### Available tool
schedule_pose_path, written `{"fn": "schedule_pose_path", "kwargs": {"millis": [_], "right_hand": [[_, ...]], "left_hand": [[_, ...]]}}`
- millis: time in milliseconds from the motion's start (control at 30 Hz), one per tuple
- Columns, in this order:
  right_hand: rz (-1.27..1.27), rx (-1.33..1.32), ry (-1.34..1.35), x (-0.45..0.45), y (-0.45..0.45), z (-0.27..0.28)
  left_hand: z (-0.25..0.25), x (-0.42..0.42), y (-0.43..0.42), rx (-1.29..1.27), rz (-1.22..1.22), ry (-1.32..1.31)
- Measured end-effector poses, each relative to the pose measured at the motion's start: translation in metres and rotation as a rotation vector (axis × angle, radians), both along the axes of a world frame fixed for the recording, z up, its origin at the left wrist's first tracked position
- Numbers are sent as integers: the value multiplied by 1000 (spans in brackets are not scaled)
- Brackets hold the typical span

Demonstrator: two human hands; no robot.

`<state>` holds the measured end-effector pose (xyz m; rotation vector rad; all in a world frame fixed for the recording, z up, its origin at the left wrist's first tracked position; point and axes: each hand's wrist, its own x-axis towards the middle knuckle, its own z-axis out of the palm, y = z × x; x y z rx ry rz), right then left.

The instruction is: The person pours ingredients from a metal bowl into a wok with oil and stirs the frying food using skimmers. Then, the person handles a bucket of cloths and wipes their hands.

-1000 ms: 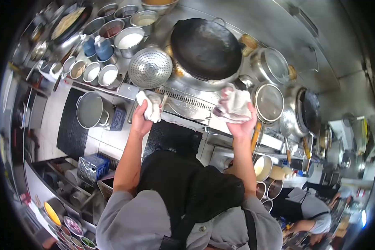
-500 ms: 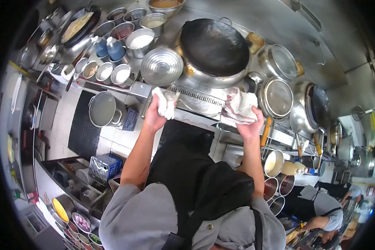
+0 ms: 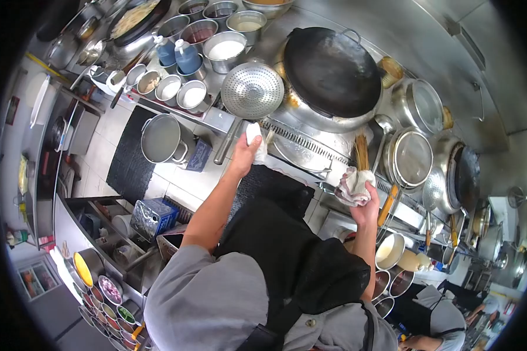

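Observation:
My left hand (image 3: 243, 155) is closed around a folded white cloth (image 3: 254, 133) at the front edge of the stove. Beside it runs the handle of a perforated metal strainer (image 3: 252, 90). My right hand (image 3: 366, 206) grips another bunched white cloth (image 3: 354, 186), farther to the right. A bamboo wok brush (image 3: 361, 153) stands just above that cloth; whether it is touched cannot be made out. Behind both hands, a black wok (image 3: 334, 73) sits on the burner.
Metal containers with white contents (image 3: 225, 50) and blue-capped bottles (image 3: 187, 57) line the back left. Round mesh strainers (image 3: 413, 157) lie at right. A large grey pot (image 3: 161, 139) stands low at left. Another person (image 3: 445, 316) is at the lower right.
The view has shifted, moving the stove right and down in the picture. My right hand has lowered, its cloth is more bunched, and the bamboo brush has come into sight.

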<state>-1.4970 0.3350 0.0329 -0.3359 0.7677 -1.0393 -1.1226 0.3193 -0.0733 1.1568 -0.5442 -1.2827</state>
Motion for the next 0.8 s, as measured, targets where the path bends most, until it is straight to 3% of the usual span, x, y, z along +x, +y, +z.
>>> {"fn": "schedule_pose_path", "kwargs": {"millis": [133, 367, 433, 567, 633, 700, 733, 800], "right_hand": [[48, 10, 41, -1, -10, -8], [74, 27, 110, 34, -46, -36], [207, 16, 336, 66, -59, -35], [445, -110, 412, 159, -81, -30], [470, -307, 404, 201, -95, -73], [452, -570, 620, 242, -103, -90], [450, -581, 610, 257, -103, -94], [467, -569, 866, 283, -100, -99]], "left_hand": [[6, -2, -4, 28, -61, 11], [33, 11, 13, 91, -29, -221], [60, 27, 28, 94, 59, -228], [99, 84, 86, 45, 259, -325], [120, 115, 120, 65, 466, -401], [127, 152, 152, 31, 608, -374], [122, 171, 167, 16, 676, -334], [112, 208, 194, -36, 778, -223]]}}
